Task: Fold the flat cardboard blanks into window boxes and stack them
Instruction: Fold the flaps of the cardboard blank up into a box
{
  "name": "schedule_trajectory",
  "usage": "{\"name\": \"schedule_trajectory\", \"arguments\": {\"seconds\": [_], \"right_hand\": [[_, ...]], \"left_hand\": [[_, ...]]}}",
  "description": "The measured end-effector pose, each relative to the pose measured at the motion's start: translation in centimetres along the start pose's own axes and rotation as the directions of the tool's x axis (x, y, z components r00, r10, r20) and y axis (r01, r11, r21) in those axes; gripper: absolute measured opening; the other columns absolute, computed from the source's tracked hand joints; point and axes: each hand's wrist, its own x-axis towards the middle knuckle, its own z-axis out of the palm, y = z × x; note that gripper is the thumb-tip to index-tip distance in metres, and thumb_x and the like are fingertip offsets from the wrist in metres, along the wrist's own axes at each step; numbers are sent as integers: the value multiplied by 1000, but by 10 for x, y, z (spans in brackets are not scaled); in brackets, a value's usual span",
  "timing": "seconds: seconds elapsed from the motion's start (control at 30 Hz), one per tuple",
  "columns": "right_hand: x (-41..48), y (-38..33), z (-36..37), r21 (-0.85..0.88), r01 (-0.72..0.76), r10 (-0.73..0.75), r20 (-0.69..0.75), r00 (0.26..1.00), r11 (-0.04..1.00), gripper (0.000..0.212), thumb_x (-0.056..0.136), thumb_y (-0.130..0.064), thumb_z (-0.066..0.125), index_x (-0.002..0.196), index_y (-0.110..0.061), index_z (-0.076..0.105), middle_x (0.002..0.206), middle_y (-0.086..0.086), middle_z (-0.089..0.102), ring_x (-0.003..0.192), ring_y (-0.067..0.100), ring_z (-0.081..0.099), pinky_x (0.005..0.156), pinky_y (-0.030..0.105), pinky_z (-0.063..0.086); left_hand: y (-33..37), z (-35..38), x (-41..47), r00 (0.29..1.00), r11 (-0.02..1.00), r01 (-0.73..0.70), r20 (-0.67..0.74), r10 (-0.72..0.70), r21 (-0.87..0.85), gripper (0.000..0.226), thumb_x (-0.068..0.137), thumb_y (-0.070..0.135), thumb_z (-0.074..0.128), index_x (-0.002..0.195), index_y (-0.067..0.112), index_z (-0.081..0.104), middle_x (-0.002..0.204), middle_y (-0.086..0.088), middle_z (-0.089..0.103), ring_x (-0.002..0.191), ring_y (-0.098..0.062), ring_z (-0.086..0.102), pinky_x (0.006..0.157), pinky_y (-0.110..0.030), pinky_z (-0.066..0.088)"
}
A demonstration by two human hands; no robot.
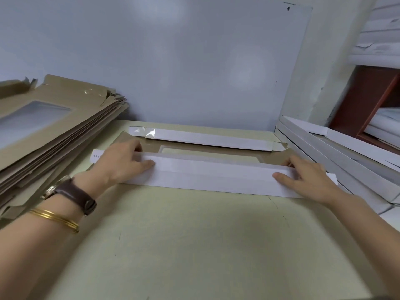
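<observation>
A cardboard blank (212, 176), brown outside and white inside, lies across the table with its near long flap folded over. Its clear window (207, 150) shows in the middle, and the far flap (207, 139) is folded over too. My left hand (123, 163) presses flat on the left end of the near flap, thumb at the fold. My right hand (303, 176) presses the right end with straight fingers. A stack of flat brown blanks (54, 131) with windows leans at the left. Folded white boxes (337, 156) are stacked at the right.
The pale green table (194, 245) stretches toward me. A blue-grey wall (184, 61) rises just behind the blank. A red-brown shelf (368, 105) holding white sheets stands at the far right. I wear a brown watch and gold bangles on my left wrist.
</observation>
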Motion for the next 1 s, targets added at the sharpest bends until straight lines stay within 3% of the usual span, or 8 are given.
{"name": "schedule_trajectory", "arguments": {"seconds": [0.1,0.23,0.53,0.63,0.7,0.83,0.9,1.0], "right_hand": [[-7,0,-5,-26,27,-27,4,1000,999,34,93,-48,52,74,-20,48,66,-8,50,69,10,47,73,36,30],[-14,-2,-8,16,34,-34,2,999,999,49,94,-48,48,64,-12,36,57,-3,39,57,17,41,54,32,28],[-25,-6,5,-86,-42,52,122,991,995,40,94,-47,50,68,-19,38,63,-4,47,65,15,47,54,29,27],[-29,-13,15,-105,-47,58,108,993,993,23,93,-42,54,79,-25,46,82,-10,51,84,16,48,69,31,36],[-32,-21,23,-109,-50,60,97,993,993,12,94,-31,52,105,-26,54,107,-10,53,109,17,45,90,37,37],[-35,-55,43,-113,95,-83,108,991,989,57,89,-2,41,144,-19,39,149,1,38,140,18,28,103,30,24],[-36,-79,52,-64,172,-161,147,976,983,60,95,-4,35,152,-17,24,161,0,17,149,15,9,116,26,8],[-37,-118,65,-15,243,-236,189,953,970,54,106,-32,26,155,-15,13,163,-1,6,150,10,-1,117,23,-5]], "left_hand": [[3,-7,-4,998,999,-52,21,51,15,32,84,51,62,80,21,53,80,3,57,80,-21,52,58,-31,33],[6,-11,-9,996,995,-84,32,82,49,43,89,50,55,69,13,50,68,-3,54,69,-20,51,55,-34,31],[-4,1,-25,981,980,-61,193,24,188,38,92,50,50,71,18,48,74,3,55,73,-18,53,58,-32,35],[-2,12,-30,978,921,-149,192,83,360,26,90,50,50,98,26,50,103,7,51,104,-20,47,84,-33,38],[5,19,-36,964,881,-252,189,189,401,32,91,33,49,121,26,46,124,6,47,119,-19,40,97,-32,30],[36,36,-49,839,808,-532,291,461,253,67,86,2,36,150,17,25,158,3,20,148,-15,11,118,-26,4],[54,45,-55,800,824,-555,344,491,116,64,92,3,33,153,16,18,160,3,13,149,-13,5,117,-21,-1],[75,59,-58,785,848,-530,393,478,26,55,104,29,30,154,16,12,162,2,9,149,-12,3,117,-18,-1]]}}
